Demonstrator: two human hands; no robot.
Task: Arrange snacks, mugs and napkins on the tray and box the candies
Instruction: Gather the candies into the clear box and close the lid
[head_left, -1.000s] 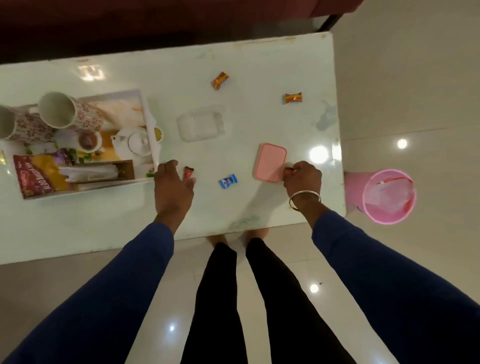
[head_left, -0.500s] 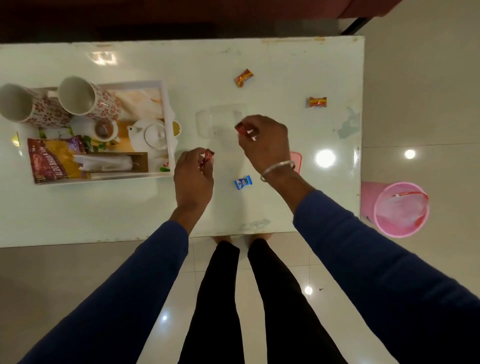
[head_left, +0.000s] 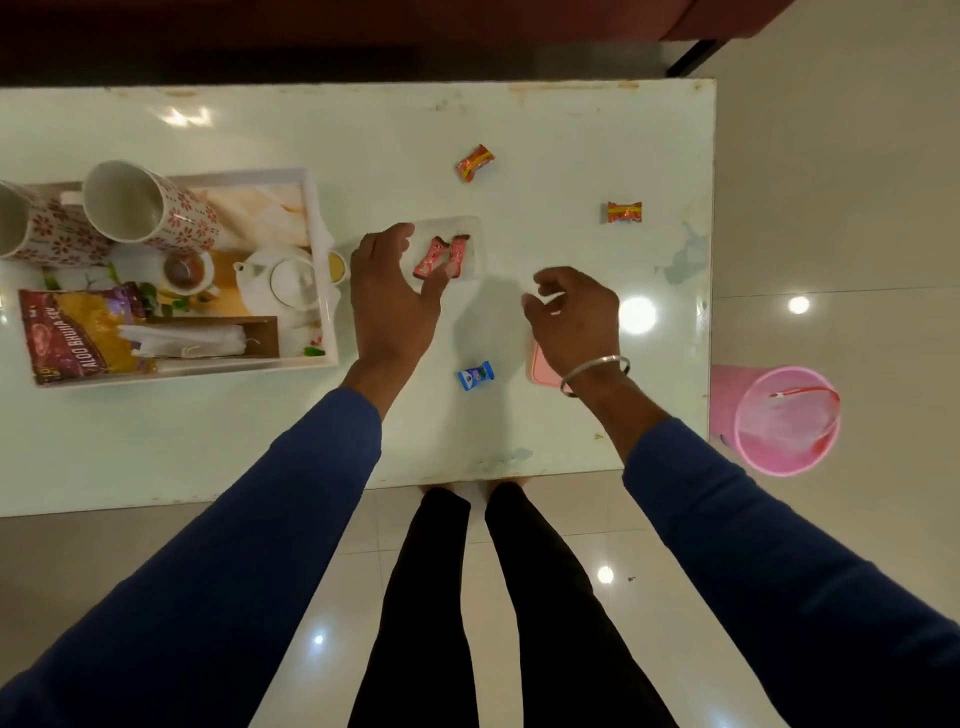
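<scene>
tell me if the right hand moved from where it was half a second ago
Yes. The right hand has pulled back from the clear plastic candy box towards the pink rectangular lid, fingers empty.

Snack packet (head_left: 78, 332), lying flat at the tray's (head_left: 324, 291) near left corner: white lettering along the wrapper, legible as "ALOO BHUJIA SEV"; small brand mark at the packet's end, too blurred to read
Blue candy (head_left: 475, 375) on the bench (head_left: 571, 130): white emblem, unreadable
Two orange-red candies (head_left: 474, 162), two pink candies (head_left: 439, 255): print illegible
</scene>
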